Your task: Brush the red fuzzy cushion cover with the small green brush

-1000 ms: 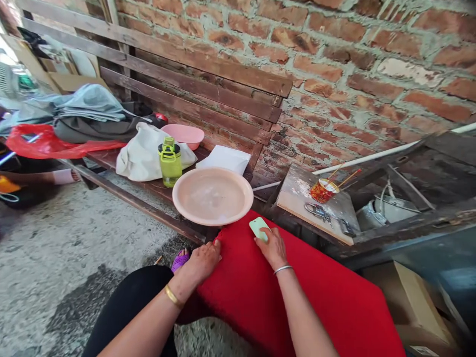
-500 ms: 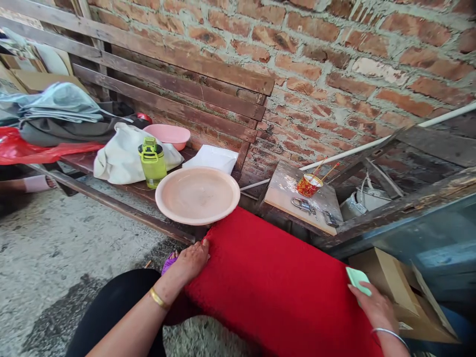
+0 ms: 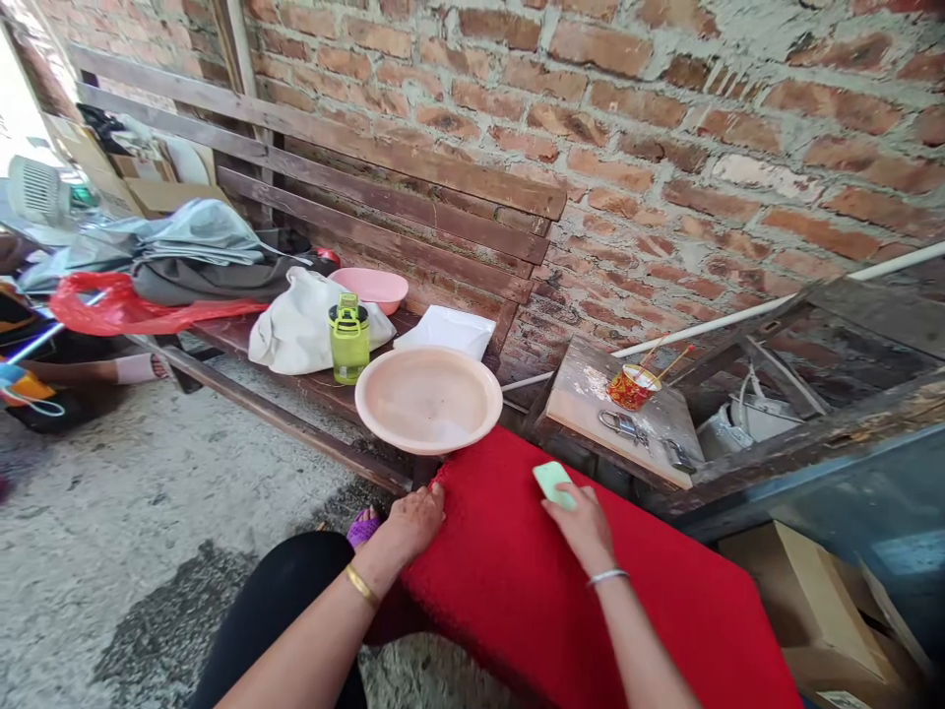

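A red cloth covers a long flat surface in front of me, its left edge fuzzy. At that edge my left hand has its fingers closed together and curled on the cloth, with the fingertips partly hidden. My right hand grips a light green rounded block against the far part of the cloth. The block's underside is hidden, so its exact kind does not show. Just beyond the cloth's far left corner is a wide pale pink basin, with what looks like shallow water in it.
A slatted wooden bench along the brick wall bears a green bottle, a white bag and a pink bowl. At right, a small wooden stand holds a red cup and a padlock. A cardboard box sits lower right.
My right hand has carried the light green block from the cloth's right edge leftward to its far middle. My left hand stays at the left edge. The view has shifted left.
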A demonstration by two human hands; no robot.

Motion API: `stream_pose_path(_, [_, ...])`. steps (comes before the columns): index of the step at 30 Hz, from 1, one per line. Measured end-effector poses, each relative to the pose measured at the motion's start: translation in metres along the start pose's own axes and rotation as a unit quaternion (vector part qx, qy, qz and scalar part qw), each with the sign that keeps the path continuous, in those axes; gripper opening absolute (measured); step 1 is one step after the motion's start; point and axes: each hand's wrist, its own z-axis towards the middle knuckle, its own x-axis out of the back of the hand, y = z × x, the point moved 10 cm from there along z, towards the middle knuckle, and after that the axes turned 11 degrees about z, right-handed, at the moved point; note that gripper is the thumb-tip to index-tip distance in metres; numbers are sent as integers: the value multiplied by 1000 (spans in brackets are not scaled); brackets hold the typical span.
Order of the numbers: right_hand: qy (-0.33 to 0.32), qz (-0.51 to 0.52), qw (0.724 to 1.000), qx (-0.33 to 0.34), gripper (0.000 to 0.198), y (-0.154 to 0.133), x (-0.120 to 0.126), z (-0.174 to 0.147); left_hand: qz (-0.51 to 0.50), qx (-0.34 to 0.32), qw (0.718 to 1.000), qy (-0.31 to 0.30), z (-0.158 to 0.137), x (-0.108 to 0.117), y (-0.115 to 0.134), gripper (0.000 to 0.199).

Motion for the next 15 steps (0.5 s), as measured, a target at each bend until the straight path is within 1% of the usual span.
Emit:
stream_pose_path(2, [-30, 3, 998, 49, 34, -39, -32, 0, -1, -1, 1000, -5, 0, 1, 0, 45])
stream_pose_path(3, [-39, 1, 997, 65, 33, -51, -41, 0, -3, -3, 1000, -11, 0, 1, 0, 44])
stream_pose_path(4, [-45, -2, 996, 73, 33, -57, -46, -1, -4, -7, 1000, -16, 1, 1, 0, 44])
stream_pose_path(5, [-47, -5, 996, 75, 33, -57, -47, -1, -6, -12, 1000, -20, 1, 1, 1, 44])
stream_pose_path(6, [-47, -10, 996, 71, 33, -51, -43, 0, -8, -16, 1000, -19, 1, 2, 1, 44])
stream_pose_path(8, [-40, -20, 998, 47, 32, -22, -24, 0, -13, -17, 1000, -16, 1, 3, 0, 45])
stream_pose_path(10, [-25, -29, 999, 8, 33, 20, 6, -3, -18, -11, 1000, -21, 2, 1, -1, 46])
stream_pose_path(12, [2, -38, 998, -43, 37, 71, 46, -13, -22, -7, 999, -25, 4, -1, -1, 45])
stream_pose_path(15, [59, -54, 989, -128, 44, 148, 115, -41, -21, -7, 999, -24, 4, 1, -1, 45])
